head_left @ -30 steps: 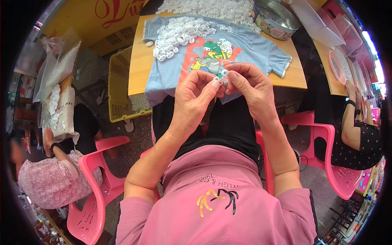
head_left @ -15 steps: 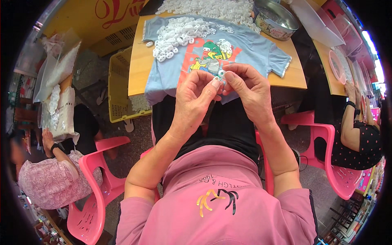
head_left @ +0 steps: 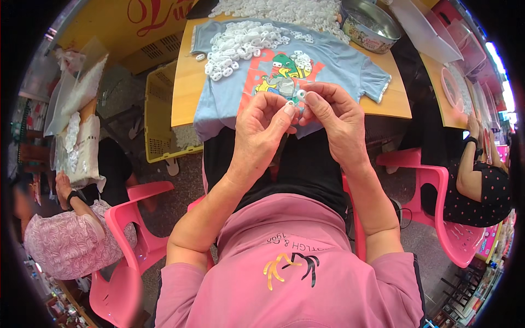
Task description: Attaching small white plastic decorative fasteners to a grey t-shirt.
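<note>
Both my hands are raised over the near edge of a blue T-shirt (head_left: 216, 106) spread on a table. My left hand (head_left: 261, 123) pinches a small white plastic piece (head_left: 290, 103) between thumb and forefinger; most of it is hidden. Just beside it, my right hand (head_left: 338, 117) pinches another small white plastic piece (head_left: 301, 94) with a round hole in its end. Beyond the hands, a heap of white oval two-holed plastic pieces (head_left: 235, 46) lies on the shirt. A smaller cluster of white pieces (head_left: 301, 59) rests on its printed picture.
More white pieces (head_left: 284, 10) cover the far part of the wooden table (head_left: 186, 95). A round metal tin (head_left: 372, 27) stands at the far right. A yellow crate (head_left: 158, 120) sits below on the left. People sit on pink chairs (head_left: 139, 235) on either side.
My right hand has shifted slightly to the right, and its white piece now sits a little farther from my left fingertips. My left hand has barely moved.
</note>
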The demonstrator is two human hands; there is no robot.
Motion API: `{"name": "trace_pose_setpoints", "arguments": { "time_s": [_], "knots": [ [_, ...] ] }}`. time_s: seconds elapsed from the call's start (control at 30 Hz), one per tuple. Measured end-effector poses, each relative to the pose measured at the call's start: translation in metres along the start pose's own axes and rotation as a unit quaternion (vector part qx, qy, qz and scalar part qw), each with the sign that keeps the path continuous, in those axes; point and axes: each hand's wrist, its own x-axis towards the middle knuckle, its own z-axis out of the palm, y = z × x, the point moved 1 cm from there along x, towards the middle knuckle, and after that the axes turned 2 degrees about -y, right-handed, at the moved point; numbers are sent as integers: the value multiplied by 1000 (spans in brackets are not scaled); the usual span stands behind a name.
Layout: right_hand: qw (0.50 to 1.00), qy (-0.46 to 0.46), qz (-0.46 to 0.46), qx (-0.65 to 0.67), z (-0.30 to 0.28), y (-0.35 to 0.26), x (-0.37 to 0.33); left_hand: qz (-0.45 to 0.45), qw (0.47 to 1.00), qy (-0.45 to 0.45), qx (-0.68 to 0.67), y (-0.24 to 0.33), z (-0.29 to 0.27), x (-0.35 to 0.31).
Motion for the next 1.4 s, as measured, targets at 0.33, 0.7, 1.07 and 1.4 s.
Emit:
{"name": "trace_pose_setpoints", "arguments": {
  "time_s": [0.33,0.7,1.07,1.4],
  "knots": [
    [999,16,-31,-19,6,4,-3,13,1000,8,-4,0,4,-2],
    [996,-17,-45,-76,2,2,-3,-40,999,-2,6,2,-6,-1],
    [998,2,-42,-46,7,5,-7,-17,1000,-3,-5,0,-1,0],
    [997,22,-72,-20,14,19,-8,37,999,26,-3,-12,-1,-1]
  ]
}}
